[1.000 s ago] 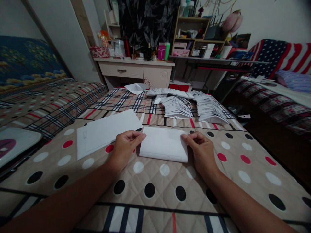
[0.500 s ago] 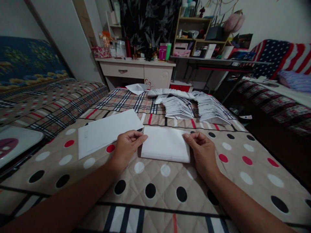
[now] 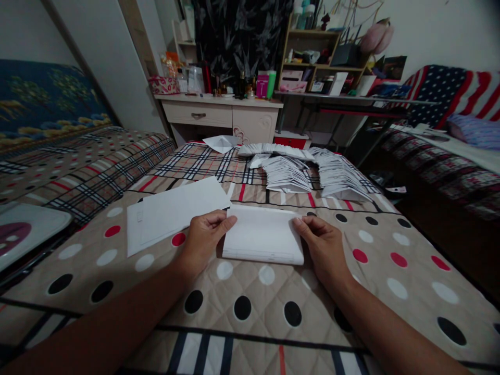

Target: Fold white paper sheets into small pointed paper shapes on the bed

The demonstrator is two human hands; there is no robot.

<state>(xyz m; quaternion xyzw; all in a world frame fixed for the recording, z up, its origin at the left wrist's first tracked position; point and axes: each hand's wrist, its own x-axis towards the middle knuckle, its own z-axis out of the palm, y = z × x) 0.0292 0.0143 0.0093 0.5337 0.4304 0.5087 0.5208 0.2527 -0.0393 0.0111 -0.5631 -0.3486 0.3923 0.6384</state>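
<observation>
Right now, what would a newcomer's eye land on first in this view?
Most likely the folded white paper, pinched at its sides by the left hand and right hand, near centre. Beyond it, right of centre, dense rows of folded papers rest on the polka-dot and plaid bedspread. At far right, a stars-and-stripes cloth stands out.

In front of you is a bed, its quilted cover patterned with dots and plaid. Flat white sheets lie left of center; farther from you are rows of folded papers.
</observation>
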